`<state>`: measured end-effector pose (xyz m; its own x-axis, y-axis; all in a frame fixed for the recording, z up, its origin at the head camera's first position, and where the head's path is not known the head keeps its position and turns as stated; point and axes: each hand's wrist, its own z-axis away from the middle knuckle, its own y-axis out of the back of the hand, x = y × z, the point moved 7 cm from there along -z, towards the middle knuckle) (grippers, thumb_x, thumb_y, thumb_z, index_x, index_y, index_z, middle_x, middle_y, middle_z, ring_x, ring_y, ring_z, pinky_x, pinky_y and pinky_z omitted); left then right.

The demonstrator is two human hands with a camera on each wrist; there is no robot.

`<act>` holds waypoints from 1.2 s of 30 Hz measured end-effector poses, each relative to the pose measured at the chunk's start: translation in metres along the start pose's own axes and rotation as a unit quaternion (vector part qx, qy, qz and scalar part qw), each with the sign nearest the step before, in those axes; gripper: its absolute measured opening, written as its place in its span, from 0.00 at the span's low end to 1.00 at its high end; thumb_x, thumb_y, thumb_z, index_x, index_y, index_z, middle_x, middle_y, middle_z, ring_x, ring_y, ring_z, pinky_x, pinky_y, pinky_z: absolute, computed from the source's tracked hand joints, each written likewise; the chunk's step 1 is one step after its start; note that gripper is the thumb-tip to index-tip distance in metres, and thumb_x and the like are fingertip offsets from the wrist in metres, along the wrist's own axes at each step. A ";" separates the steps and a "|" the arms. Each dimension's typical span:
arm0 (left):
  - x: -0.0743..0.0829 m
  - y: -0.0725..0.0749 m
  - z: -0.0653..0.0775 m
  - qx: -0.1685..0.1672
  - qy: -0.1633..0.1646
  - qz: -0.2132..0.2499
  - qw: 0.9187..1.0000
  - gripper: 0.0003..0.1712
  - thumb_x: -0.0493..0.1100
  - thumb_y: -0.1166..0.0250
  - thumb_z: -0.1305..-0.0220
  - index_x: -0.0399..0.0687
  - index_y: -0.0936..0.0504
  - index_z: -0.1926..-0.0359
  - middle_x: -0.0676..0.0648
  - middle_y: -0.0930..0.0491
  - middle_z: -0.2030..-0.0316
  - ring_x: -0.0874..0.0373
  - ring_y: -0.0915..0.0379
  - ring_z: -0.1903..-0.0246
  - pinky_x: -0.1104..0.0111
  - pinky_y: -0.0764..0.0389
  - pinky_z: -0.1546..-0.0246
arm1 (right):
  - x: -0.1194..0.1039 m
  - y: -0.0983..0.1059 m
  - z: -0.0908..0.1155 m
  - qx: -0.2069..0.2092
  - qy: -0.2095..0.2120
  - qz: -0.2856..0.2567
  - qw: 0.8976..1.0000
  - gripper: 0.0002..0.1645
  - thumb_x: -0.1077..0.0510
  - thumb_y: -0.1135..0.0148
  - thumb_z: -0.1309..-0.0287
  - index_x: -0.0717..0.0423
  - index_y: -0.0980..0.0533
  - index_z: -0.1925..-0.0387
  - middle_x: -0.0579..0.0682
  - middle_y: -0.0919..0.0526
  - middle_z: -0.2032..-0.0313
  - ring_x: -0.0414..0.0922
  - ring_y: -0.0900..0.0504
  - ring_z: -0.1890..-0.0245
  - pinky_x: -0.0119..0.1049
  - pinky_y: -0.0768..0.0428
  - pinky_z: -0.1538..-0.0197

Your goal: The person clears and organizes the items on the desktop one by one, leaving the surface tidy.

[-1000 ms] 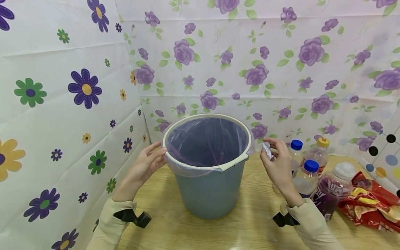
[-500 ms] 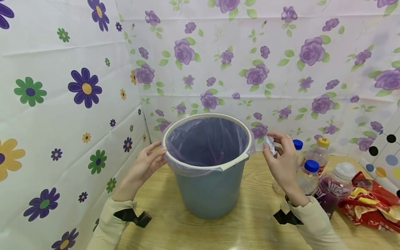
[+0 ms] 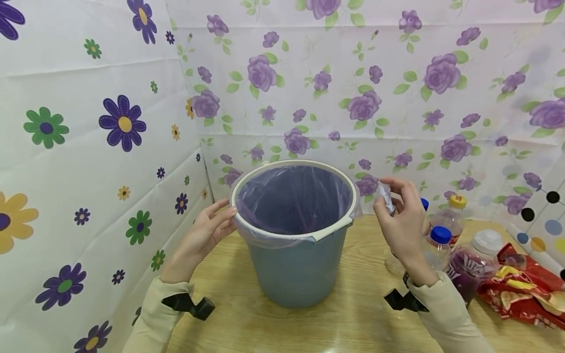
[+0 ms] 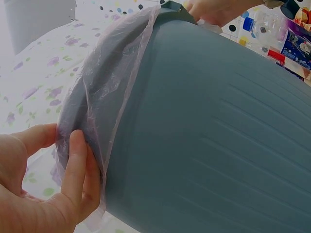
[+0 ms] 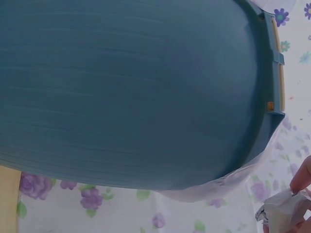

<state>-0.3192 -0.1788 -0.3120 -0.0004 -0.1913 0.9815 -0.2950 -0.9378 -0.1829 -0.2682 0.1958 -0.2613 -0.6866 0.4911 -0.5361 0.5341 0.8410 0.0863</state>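
A blue-grey trash bin (image 3: 297,274) with a cream rim stands upright on the table, lined with a translucent pinkish bag (image 4: 109,87) folded over its edge. At the bin's left side, my left hand (image 3: 207,233) holds the rim; the left wrist view has its fingers (image 4: 75,165) against the bag-covered outside and another digit at the edge. Off to the right of the bin, my right hand (image 3: 403,220) pinches a crumpled piece of white paper (image 3: 385,196) between thumb and fingers. The paper (image 5: 284,211) also shows at the right wrist view's lower corner.
Behind the right hand stand clear plastic bottles with blue caps (image 3: 440,235) and a yellow cap (image 3: 457,201). A purple-labelled bottle (image 3: 472,264) and a red snack bag (image 3: 525,289) are farther right on the wooden table (image 3: 353,318). Flower-patterned sheets (image 3: 309,98) enclose the back and left.
My right hand has moved a little right and up, away from the bin, with the paper still pinched. The left hand stays at the rim.
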 end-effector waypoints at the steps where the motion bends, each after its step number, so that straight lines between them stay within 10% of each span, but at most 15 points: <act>1: 0.000 0.000 0.000 0.000 0.000 0.000 1.000 0.42 0.39 0.46 0.30 0.35 0.60 0.25 0.50 0.24 0.51 0.65 0.20 0.55 0.77 0.18 0.51 | -0.002 0.000 -0.001 0.000 0.004 -0.005 1.000 0.20 0.77 0.47 0.45 0.69 0.24 0.49 0.60 0.25 0.54 0.34 0.28 0.55 0.16 0.28 0.60; 9: 0.002 -0.001 0.000 -0.003 -0.007 0.001 1.000 0.42 0.39 0.46 0.30 0.34 0.60 0.26 0.51 0.22 0.53 0.66 0.20 0.57 0.78 0.18 0.53 | -0.015 -0.001 -0.010 -0.003 0.024 -0.042 0.999 0.20 0.74 0.48 0.44 0.66 0.24 0.49 0.34 0.29 0.51 0.38 0.27 0.52 0.22 0.25 0.58; 36: 0.001 -0.001 0.001 0.000 0.000 0.002 1.000 0.41 0.39 0.46 0.30 0.35 0.58 0.26 0.50 0.23 0.51 0.64 0.20 0.54 0.77 0.19 0.50 | -0.048 -0.014 -0.033 -0.072 0.031 -0.178 0.981 0.13 0.78 0.47 0.45 0.79 0.39 0.59 0.48 0.36 0.51 0.45 0.28 0.56 0.21 0.20 0.60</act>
<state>-0.3175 -0.1782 -0.3112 -0.0009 -0.1948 0.9808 -0.2955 -0.9370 -0.1864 -0.2590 0.1675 -0.2089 -0.8477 0.1695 -0.5026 0.1831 0.9828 0.0227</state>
